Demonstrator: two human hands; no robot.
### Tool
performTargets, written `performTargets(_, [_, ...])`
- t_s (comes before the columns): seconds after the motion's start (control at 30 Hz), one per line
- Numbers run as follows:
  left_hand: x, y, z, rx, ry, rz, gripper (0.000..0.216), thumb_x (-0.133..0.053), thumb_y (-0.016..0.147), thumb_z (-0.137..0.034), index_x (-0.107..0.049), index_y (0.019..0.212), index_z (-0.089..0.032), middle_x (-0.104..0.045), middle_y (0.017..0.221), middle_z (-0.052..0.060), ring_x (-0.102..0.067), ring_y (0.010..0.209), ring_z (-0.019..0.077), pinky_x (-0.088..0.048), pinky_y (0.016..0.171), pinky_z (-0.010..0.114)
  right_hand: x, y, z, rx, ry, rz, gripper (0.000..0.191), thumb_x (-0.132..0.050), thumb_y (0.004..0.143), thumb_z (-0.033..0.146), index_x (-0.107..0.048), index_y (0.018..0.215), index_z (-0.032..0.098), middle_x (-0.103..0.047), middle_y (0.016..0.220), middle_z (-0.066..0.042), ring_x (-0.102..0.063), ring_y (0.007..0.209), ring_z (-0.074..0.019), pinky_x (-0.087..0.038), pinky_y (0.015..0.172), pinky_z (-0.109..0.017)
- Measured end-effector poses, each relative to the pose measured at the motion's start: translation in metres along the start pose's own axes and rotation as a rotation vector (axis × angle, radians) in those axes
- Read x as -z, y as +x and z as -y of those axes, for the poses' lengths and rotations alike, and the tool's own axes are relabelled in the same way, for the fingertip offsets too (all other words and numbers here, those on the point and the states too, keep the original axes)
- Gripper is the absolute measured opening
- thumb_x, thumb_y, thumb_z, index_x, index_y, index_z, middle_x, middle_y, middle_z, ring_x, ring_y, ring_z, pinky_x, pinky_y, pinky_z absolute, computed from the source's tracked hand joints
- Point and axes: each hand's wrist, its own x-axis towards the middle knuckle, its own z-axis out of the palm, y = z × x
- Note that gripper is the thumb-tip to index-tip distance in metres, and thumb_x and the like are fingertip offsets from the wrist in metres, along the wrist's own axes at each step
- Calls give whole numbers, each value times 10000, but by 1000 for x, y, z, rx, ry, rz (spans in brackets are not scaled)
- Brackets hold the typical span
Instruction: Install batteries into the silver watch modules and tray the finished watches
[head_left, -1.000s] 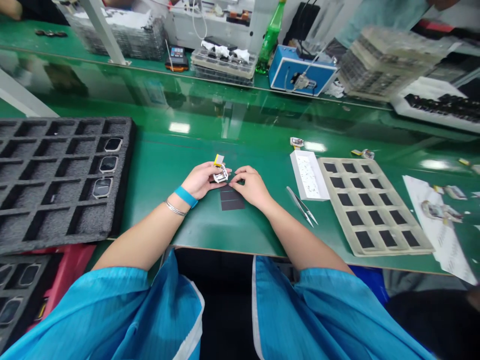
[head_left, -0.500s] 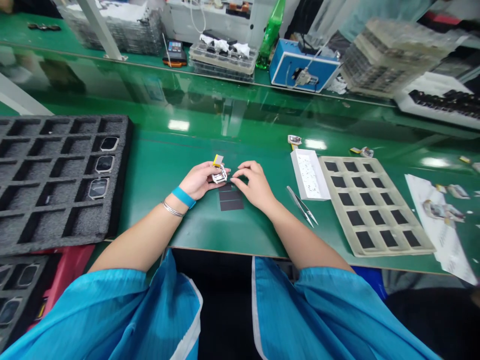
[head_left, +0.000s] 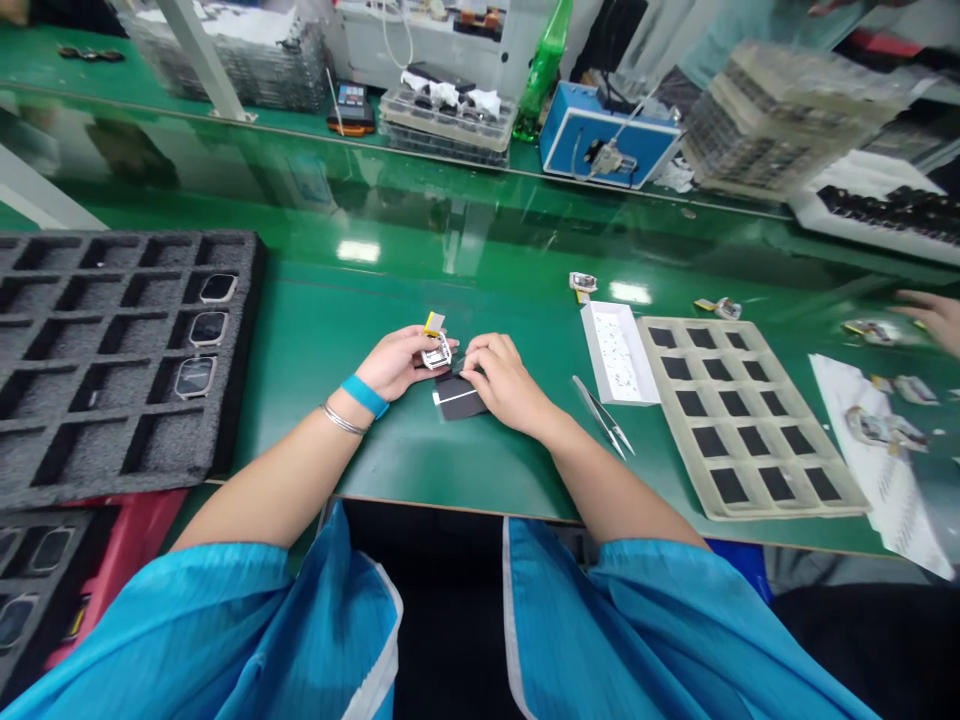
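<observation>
- Left hand (head_left: pixel 397 365): narrow pinch on a small silver frame (head_left: pixel 436 352) with a yellow tab, held just above the green mat (head_left: pixel 337 450).
- Right hand (head_left: pixel 506 380): fingertips (head_left: pixel 469 362) down on a dark sheet (head_left: pixel 457 402) with a pale stripe, lying just beside the frame; I can't tell whether they grip it or only press it.
- Tweezers (head_left: pixel 602 430) lie to my right, near a white box (head_left: pixel 619 352) and a beige tray (head_left: pixel 795 513) of black pads.
- Far left, I see a foam tray (head_left: pixel 112 480) holding three watch bodies (head_left: pixel 208 328).
- Far right, a co-worker's hand (head_left: pixel 934 320) reaches in.
</observation>
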Motion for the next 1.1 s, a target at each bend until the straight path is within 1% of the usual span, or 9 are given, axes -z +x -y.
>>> performTargets(0.1, [-4,-2,2,-75,54,-56,135,-663,706,-86,-648,835,-124,-746,828,90,-689,735,165,-575,701,296,8,-2,7,17,134,-181,98,-539,931,272,-574,847,236,-641,1052,-78,-558,1045,-235,-425,982,-447])
performTargets(0.17, [-8,-5,4,-119,95,-90,143,-670,697,-89,-652,835,-121,-741,801,79,-678,675,153,-568,635,266,8,-2,10,-26,291,-258,120,-574,915,310,-590,822,235,-679,1009,-57,-606,1009,-214,-451,970,-426])
performTargets(0.3, [-14,-10,8,-86,138,-54,130,-670,689,-100,-657,817,-117,-710,738,51,-646,594,134,-563,541,247,-1,1,5,-215,636,-259,199,-695,816,389,-625,766,210,-720,852,-34,-668,841,-185,-516,856,-372])
performTargets(0.4, [-16,-11,9,-68,166,-17,107,-688,677,-102,-655,777,-120,-667,674,25,-614,556,115,-559,514,230,-6,3,0,-297,730,-209,287,-787,702,433,-632,726,193,-719,779,-29,-659,747,-171,-529,776,-345])
performTargets(0.47, [-15,-11,10,-69,184,0,107,-704,670,-109,-656,764,-121,-654,663,23,-602,545,110,-559,509,227,-6,3,0,-299,720,-188,307,-813,667,430,-633,722,187,-713,766,-25,-649,728,-164,-527,751,-334])
performTargets(0.6, [-14,-9,13,-63,216,29,84,-711,672,-137,-663,737,-115,-640,638,28,-601,543,112,-553,504,218,-4,2,5,-260,625,-193,235,-780,714,359,-622,728,185,-699,761,-15,-637,721,-153,-515,734,-317])
performTargets(0.9, [-12,-8,17,-55,196,71,148,-743,652,-190,-638,720,-111,-624,633,12,-605,570,100,-563,546,219,-10,2,11,-254,612,-243,193,-760,717,279,-587,721,195,-691,743,6,-638,700,-139,-505,719,-294])
performTargets(1.03, [-13,-9,16,-36,195,55,133,-728,657,-173,-635,728,-110,-630,641,16,-607,568,97,-567,552,215,-10,1,12,-246,490,-239,148,-743,742,257,-605,729,205,-696,750,10,-638,708,-146,-495,715,-291])
performTargets(1.1, [-14,-9,15,-29,196,50,126,-721,662,-166,-636,737,-111,-635,642,17,-609,565,96,-572,553,218,-10,-1,13,-211,381,-233,111,-722,764,220,-613,742,213,-699,766,12,-642,741,-157,-495,762,-310])
